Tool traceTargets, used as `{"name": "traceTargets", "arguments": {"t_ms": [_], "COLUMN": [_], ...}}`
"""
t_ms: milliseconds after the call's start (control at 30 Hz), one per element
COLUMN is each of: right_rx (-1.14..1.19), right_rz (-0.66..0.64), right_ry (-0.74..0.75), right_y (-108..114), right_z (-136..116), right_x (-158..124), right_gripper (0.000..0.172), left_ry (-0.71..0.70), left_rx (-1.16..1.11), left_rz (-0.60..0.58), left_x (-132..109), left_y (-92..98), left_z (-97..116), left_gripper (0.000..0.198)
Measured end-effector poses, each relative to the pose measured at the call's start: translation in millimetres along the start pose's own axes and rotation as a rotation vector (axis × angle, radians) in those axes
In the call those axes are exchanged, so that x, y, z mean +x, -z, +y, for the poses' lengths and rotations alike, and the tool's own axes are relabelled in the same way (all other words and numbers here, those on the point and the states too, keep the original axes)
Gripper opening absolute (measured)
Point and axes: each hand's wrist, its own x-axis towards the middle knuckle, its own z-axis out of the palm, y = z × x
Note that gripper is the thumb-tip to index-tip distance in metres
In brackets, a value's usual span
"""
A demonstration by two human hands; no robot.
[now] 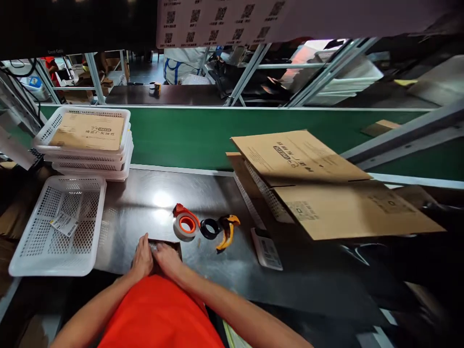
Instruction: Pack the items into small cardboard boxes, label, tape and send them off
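Observation:
Both my hands rest close together on a small dark flat item (170,244) at the near edge of the steel table (224,270). My left hand (142,259) lies over the item's left side, fingers together and pressed down. My right hand (167,259) covers its middle, fingers curled onto it. Much of the item is hidden under my hands. Just beyond it lie an orange tape dispenser with a roll (185,226) and a black and yellow tape dispenser (221,230).
An empty-looking white mesh basket (27,251) with a paper slip stands at left; stacked white baskets (119,166) holding a cardboard piece sit behind it. Flattened cardboard boxes (326,193) lie at right. A green conveyor belt (195,137) runs behind. A label pad (266,249) lies nearby.

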Motion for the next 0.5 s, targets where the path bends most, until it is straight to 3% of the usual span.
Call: {"name": "traceTargets", "arguments": {"t_ms": [167, 267, 333, 400, 500], "right_rx": [0.114, 0.229, 0.319, 0.37, 0.355], "right_rz": [0.128, 0.468, 0.609, 0.566, 0.445], "right_ry": [0.025, -0.133, -0.274, -0.313, -0.242], "right_y": [0, -14, -31, -48, -62], "right_z": [21, 35, 39, 37, 29], "right_x": [-34, -75, -96, -103, -94], "right_gripper": [0.028, 0.036, 0.045, 0.054, 0.063], "left_ry": [-0.023, -0.041, -0.092, -0.169, -0.293], "left_rx": [0.149, 0.239, 0.282, 0.328, 0.425], "left_rz": [0.026, 0.114, 0.111, 0.047, -0.063], "left_x": [-2, -7, -10, -10, -10], "left_y": [2.9, 8.2, 10.2, 9.7, 4.7], "left_z": [10, 15, 17, 18, 24], "left_gripper": [0.061, 0.05, 0.038, 0.028, 0.026]}}
